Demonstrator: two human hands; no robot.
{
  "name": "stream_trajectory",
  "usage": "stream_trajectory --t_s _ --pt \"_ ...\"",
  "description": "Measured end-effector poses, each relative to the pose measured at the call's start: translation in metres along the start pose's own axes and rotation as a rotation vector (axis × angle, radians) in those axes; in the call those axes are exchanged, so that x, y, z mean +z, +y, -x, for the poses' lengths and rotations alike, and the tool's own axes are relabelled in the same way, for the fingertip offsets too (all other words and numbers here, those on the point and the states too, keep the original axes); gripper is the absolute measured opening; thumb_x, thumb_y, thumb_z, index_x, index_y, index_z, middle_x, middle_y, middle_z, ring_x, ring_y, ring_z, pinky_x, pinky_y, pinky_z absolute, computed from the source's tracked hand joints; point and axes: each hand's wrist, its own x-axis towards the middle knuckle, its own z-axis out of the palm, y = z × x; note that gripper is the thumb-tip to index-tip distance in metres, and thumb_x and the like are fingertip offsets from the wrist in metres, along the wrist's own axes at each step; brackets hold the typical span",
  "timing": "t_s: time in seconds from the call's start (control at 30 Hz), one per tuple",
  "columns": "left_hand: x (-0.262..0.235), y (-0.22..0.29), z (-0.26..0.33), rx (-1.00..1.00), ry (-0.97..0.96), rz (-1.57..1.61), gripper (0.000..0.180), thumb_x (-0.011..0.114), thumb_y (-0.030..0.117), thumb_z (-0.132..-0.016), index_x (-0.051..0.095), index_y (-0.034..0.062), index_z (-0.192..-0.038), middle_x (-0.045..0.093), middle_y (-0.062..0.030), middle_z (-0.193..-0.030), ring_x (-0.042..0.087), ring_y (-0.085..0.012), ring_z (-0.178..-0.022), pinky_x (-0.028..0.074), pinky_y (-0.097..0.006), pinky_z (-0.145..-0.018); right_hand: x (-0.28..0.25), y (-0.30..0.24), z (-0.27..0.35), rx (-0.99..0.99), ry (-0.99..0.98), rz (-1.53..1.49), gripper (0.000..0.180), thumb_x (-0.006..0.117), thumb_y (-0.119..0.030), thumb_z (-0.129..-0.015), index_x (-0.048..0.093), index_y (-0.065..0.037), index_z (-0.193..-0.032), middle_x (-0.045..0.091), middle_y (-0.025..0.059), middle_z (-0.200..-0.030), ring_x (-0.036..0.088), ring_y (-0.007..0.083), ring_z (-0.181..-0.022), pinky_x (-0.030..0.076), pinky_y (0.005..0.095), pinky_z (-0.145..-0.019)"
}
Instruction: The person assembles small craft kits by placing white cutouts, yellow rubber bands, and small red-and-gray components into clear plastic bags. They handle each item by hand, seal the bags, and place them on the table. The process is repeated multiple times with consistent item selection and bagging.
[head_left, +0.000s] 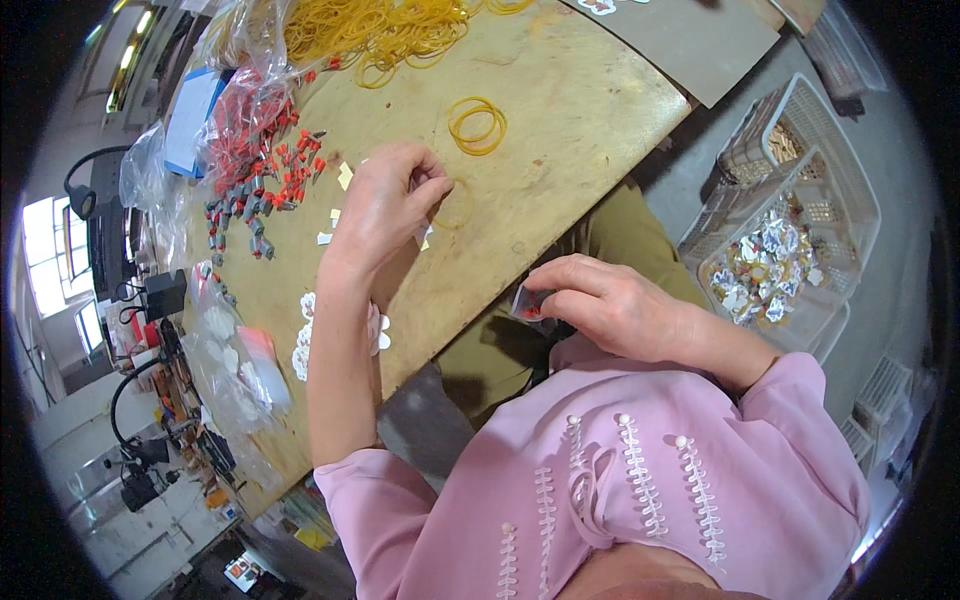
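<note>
My left hand (395,195) is over the table with thumb and forefinger pinched together. A thin yellow rubber band (458,208), faint and blurred, hangs at its fingertips. Just beyond lie a few loose yellow rubber bands (478,126). Off the table's edge, above my lap, my right hand (610,305) grips a small clear packet (527,302) with something red in it; the fingers partly cover it. Small white and yellow paper pieces (346,176) lie beside my left hand, and white cut-out cards (304,335) lie by my left forearm.
A heap of yellow rubber bands (375,35) covers the far table. Small red and grey parts (262,205) spill from a plastic bag at left. On the right, a divided plastic crate (870,205) holds many white pieces with yellow bands. Grey cardboard (690,45) overhangs the far right corner.
</note>
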Motion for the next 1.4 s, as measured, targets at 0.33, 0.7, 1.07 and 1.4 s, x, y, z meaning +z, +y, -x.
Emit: stream_trajectory --t_s 0.33,0.7,1.07,1.4 --pt "0.016 0.001 -0.053 0.089 0.220 0.112 0.022 0.080 0.017 -0.092 0.072 0.0010 -0.105 0.066 -0.0047 -0.087 0.062 -0.0150 -0.080 0.052 -0.032 -0.072 -0.002 0.003 0.003 0.021 -0.022 0.021 0.027 0.074 -0.004 -0.081 0.064 0.000 -0.106 0.065 0.0169 -0.124 0.066 0.0355 -0.113 0.059 0.0403 -0.094" --pt "0.002 0.019 -0.067 0.183 0.007 -0.235 0.016 0.076 0.013 -0.087 0.074 -0.0015 -0.092 0.073 -0.0168 -0.080 0.072 -0.0252 -0.074 0.057 -0.037 -0.072 -0.009 0.003 0.005 0.016 -0.049 0.021 0.042 0.083 -0.004 -0.068 0.066 -0.002 -0.107 0.065 0.0171 -0.123 0.067 0.0356 -0.112 0.058 0.0428 -0.095" --pt "-0.013 0.007 -0.043 -0.033 -0.058 0.045 0.016 0.074 0.014 -0.084 0.071 -0.0007 -0.088 0.069 -0.0074 -0.073 0.067 -0.0107 -0.072 0.054 -0.030 -0.066 -0.010 -0.004 0.010 0.016 0.004 0.108 0.029 0.079 -0.010 -0.076 0.069 -0.004 -0.103 0.070 0.0112 -0.114 0.069 0.0318 -0.108 0.056 0.0412 -0.093" --pt "-0.009 0.012 0.007 -0.064 0.157 0.671 0.018 0.075 0.006 -0.095 0.069 -0.0003 -0.111 0.071 -0.0034 -0.089 0.067 -0.0091 -0.077 0.055 -0.025 -0.068 -0.005 -0.011 0.009 0.045 0.032 0.092 0.017 0.075 -0.005 -0.084 0.069 -0.005 -0.099 0.069 0.0114 -0.107 0.069 0.0315 -0.101 0.058 0.0402 -0.084"
